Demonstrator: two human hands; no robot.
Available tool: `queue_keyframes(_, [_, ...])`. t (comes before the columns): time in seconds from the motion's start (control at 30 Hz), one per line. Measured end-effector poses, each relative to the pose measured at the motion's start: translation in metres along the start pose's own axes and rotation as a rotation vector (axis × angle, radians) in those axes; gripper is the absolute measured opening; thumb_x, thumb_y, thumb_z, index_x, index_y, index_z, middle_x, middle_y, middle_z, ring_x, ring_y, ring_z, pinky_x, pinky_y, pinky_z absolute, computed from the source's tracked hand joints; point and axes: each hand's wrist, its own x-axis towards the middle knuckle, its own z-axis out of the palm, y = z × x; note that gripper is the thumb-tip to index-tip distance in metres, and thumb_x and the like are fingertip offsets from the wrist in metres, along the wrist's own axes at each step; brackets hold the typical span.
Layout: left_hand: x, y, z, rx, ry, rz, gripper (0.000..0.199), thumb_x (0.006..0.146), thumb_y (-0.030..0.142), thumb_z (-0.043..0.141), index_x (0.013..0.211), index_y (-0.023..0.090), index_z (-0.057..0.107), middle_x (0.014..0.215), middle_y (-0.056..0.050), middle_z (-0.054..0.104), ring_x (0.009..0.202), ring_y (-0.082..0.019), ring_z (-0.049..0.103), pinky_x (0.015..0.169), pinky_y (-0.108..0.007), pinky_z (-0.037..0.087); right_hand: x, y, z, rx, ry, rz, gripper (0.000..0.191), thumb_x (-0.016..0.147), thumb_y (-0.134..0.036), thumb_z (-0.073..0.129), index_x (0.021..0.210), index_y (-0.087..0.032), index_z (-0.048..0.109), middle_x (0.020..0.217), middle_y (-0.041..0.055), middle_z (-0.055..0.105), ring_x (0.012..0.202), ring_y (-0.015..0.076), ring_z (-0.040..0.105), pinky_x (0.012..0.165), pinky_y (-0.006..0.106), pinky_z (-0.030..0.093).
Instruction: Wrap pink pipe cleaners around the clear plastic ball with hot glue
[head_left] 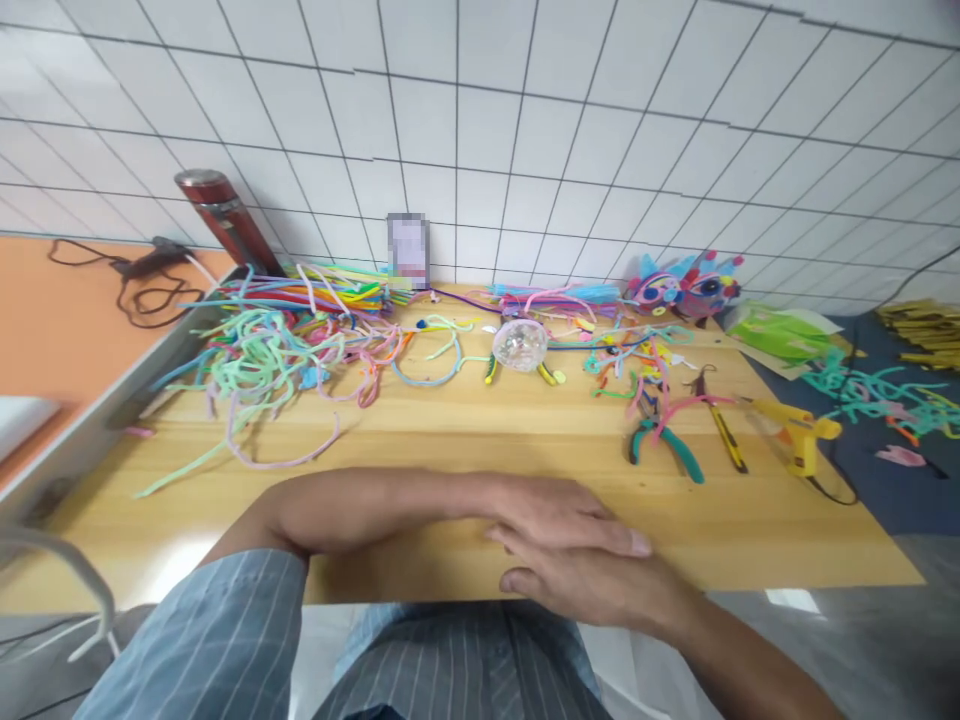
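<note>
Near the front edge of the wooden table [420, 440], my left hand [566, 515] lies flat across the back of my right hand [589, 585], its fingers stretched to the right. The right hand points left, thumb a little apart, and part of it is hidden under the left. Neither hand holds anything. Beyond them stands a round clear piece [520, 345] with black and yellow legs. Green-handled pliers [667, 450], a yellow and black cutter [726, 430] and a yellow glue gun [799, 430] lie to the right.
Tangled pipe cleaners [262, 355] cover the back left. A phone [409, 250] leans on the tiled wall near a brown flask [229, 225]. Two colourful fuzzy figures [682, 290] stand at the back right. Teal pipe cleaners [877, 395] lie on a dark surface at the far right.
</note>
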Motion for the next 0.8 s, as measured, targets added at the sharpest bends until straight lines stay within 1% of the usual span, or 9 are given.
queue_keyframes(0.07, [-0.006, 0.002, -0.009, -0.051, 0.065, -0.029, 0.055, 0.107, 0.061, 0.045, 0.089, 0.019, 0.075, 0.091, -0.004, 0.080, 0.085, -0.020, 0.074, 0.075, -0.029, 0.056, 0.006, -0.019, -0.012, -0.085, -0.271, -0.015, 0.017, 0.087, -0.036, 0.079, 0.103, -0.033, 0.085, 0.090, -0.0005, 0.084, 0.070, 0.0200, 0.074, 0.061, 0.030, 0.055])
queue_keyframes(0.13, [-0.015, -0.003, -0.019, 0.008, 0.323, 0.050, 0.047, 0.107, 0.056, 0.050, 0.093, 0.018, 0.073, 0.092, -0.003, 0.078, 0.087, -0.017, 0.071, 0.080, -0.027, 0.055, 0.009, -0.029, -0.029, -0.100, -0.388, -0.025, 0.017, 0.098, -0.035, 0.067, 0.097, -0.028, 0.083, 0.093, 0.0004, 0.084, 0.079, 0.0188, 0.075, 0.071, 0.028, 0.055])
queue_keyframes(0.23, [-0.030, -0.030, -0.040, 0.184, 0.835, 0.141, 0.033, 0.105, 0.047, 0.057, 0.105, 0.018, 0.073, 0.102, -0.007, 0.078, 0.095, -0.018, 0.070, 0.090, -0.031, 0.056, 0.012, -0.021, -0.061, -0.048, -0.255, 0.038, 0.032, 0.104, -0.042, 0.055, 0.089, -0.024, 0.078, 0.082, 0.0009, 0.080, 0.076, 0.0171, 0.072, 0.071, 0.028, 0.053])
queue_keyframes(0.3, [-0.039, -0.057, -0.061, 0.274, 1.103, 0.029, 0.027, 0.102, 0.043, 0.062, 0.114, 0.020, 0.070, 0.111, -0.008, 0.077, 0.099, -0.018, 0.070, 0.091, -0.033, 0.058, 0.019, -0.002, -0.079, -0.033, -0.041, 0.113, 0.036, 0.101, -0.052, 0.057, 0.090, -0.024, 0.077, 0.077, 0.0018, 0.077, 0.073, 0.0183, 0.071, 0.069, 0.030, 0.053])
queue_keyframes(0.33, [-0.043, -0.071, -0.072, 0.287, 1.166, -0.009, 0.030, 0.100, 0.041, 0.064, 0.121, 0.020, 0.067, 0.120, -0.010, 0.075, 0.102, -0.020, 0.070, 0.093, -0.036, 0.058, 0.025, 0.010, -0.086, -0.032, 0.065, 0.141, 0.037, 0.098, -0.056, 0.059, 0.092, -0.024, 0.077, 0.077, 0.0023, 0.076, 0.073, 0.0193, 0.070, 0.070, 0.032, 0.054])
queue_keyframes(0.47, [-0.044, -0.118, -0.114, 0.299, 1.230, -0.087, 0.069, 0.088, 0.042, 0.076, 0.146, 0.014, 0.051, 0.150, -0.024, 0.059, 0.133, -0.033, 0.063, 0.114, -0.054, 0.053, 0.073, 0.056, -0.092, -0.011, 0.331, 0.200, 0.045, 0.089, -0.065, 0.067, 0.106, -0.024, 0.074, 0.098, 0.0078, 0.080, 0.091, 0.0261, 0.075, 0.085, 0.043, 0.059])
queue_keyframes(0.6, [-0.030, -0.139, -0.141, 0.314, 1.116, -0.066, 0.088, 0.079, 0.047, 0.085, 0.152, 0.015, 0.048, 0.156, -0.022, 0.059, 0.148, -0.039, 0.056, 0.124, -0.056, 0.047, 0.130, 0.082, -0.074, -0.001, 0.434, 0.164, 0.057, 0.084, -0.067, 0.071, 0.121, -0.023, 0.069, 0.124, 0.0148, 0.077, 0.109, 0.0306, 0.074, 0.091, 0.049, 0.061])
queue_keyframes(0.7, [-0.018, -0.145, -0.148, 0.317, 1.015, -0.025, 0.087, 0.078, 0.048, 0.087, 0.152, 0.020, 0.050, 0.149, -0.016, 0.066, 0.142, -0.036, 0.062, 0.122, -0.053, 0.050, 0.156, 0.092, -0.058, 0.026, 0.468, 0.140, 0.066, 0.084, -0.067, 0.072, 0.133, -0.023, 0.062, 0.136, 0.0174, 0.071, 0.116, 0.0318, 0.072, 0.093, 0.052, 0.062])
queue_keyframes(0.8, [-0.014, -0.143, -0.140, 0.357, 1.026, -0.018, 0.090, 0.079, 0.051, 0.087, 0.155, 0.021, 0.049, 0.149, -0.017, 0.062, 0.143, -0.036, 0.058, 0.124, -0.055, 0.049, 0.162, 0.098, -0.046, 0.090, 0.505, 0.121, 0.068, 0.084, -0.063, 0.074, 0.137, -0.023, 0.059, 0.142, 0.0182, 0.067, 0.121, 0.0318, 0.071, 0.099, 0.053, 0.061])
